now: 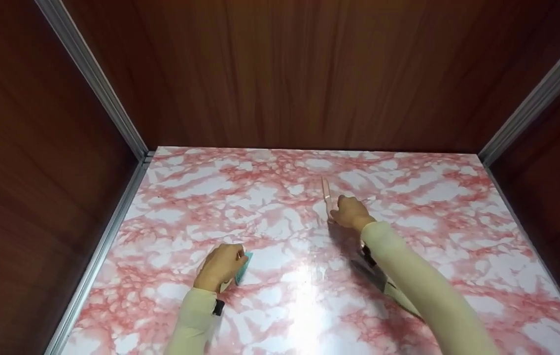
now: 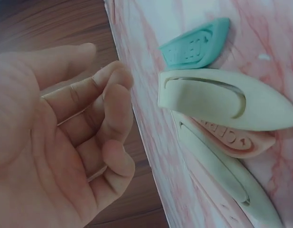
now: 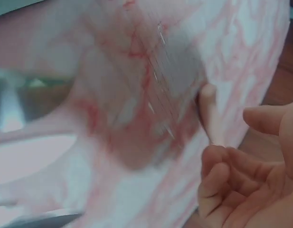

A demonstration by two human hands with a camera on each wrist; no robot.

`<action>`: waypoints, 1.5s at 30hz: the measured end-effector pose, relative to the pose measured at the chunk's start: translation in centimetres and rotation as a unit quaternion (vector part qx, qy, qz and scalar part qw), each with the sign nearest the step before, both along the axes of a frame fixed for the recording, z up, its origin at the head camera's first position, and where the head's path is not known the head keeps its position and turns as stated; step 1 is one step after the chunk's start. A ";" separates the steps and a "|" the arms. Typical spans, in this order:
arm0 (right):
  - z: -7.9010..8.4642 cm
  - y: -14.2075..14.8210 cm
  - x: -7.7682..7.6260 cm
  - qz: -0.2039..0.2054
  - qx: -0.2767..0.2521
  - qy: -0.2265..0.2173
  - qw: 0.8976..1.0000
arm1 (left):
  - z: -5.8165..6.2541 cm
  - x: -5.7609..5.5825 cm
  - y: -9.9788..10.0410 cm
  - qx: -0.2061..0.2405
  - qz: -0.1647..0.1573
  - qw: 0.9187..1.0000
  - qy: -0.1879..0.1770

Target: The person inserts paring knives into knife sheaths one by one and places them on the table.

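My left hand (image 1: 222,266) is over the left front part of the table, its fingers loosely curled with nothing between them. Beside its fingertips lies a teal flat piece (image 2: 196,45) with raised lettering. Next to that, the left wrist view shows a cream pointed piece (image 2: 208,97) with a curved slot, a peach lettered piece (image 2: 231,139) partly under it, and a pale green slotted piece (image 2: 222,166). My right hand (image 1: 351,213) reaches further back, beside a slim pink knife-shaped piece (image 1: 326,190). In the right wrist view its thumb stands apart from the fingers; the fingertips are right at the piece's rounded end (image 3: 210,109).
The table (image 1: 270,207) has a glossy red-and-white marbled top. Dark wood panels (image 1: 280,74) enclose it at the back and both sides, with metal rails (image 1: 97,74) at the corners. Bright glare lies on the front middle of the tabletop.
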State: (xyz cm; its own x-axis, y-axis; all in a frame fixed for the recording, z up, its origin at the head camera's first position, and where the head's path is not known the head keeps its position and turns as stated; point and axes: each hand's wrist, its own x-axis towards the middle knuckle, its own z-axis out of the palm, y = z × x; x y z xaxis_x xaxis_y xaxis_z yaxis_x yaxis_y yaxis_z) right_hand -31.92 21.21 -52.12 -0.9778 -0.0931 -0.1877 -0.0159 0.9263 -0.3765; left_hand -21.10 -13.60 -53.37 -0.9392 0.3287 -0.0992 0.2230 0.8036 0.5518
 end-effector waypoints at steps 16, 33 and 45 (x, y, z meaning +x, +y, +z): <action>4.1 4.4 5.5 0.050 0.036 0.073 0.995 | -1.7 0.0 0.3 -0.083 0.021 0.994 0.072; 1.7 10.5 10.4 0.047 -0.006 0.091 0.995 | -2.3 0.6 1.4 -0.085 -0.021 0.990 0.114; -1.3 14.2 14.8 0.043 0.005 0.129 0.991 | -2.8 1.3 2.6 -0.084 -0.018 0.989 0.117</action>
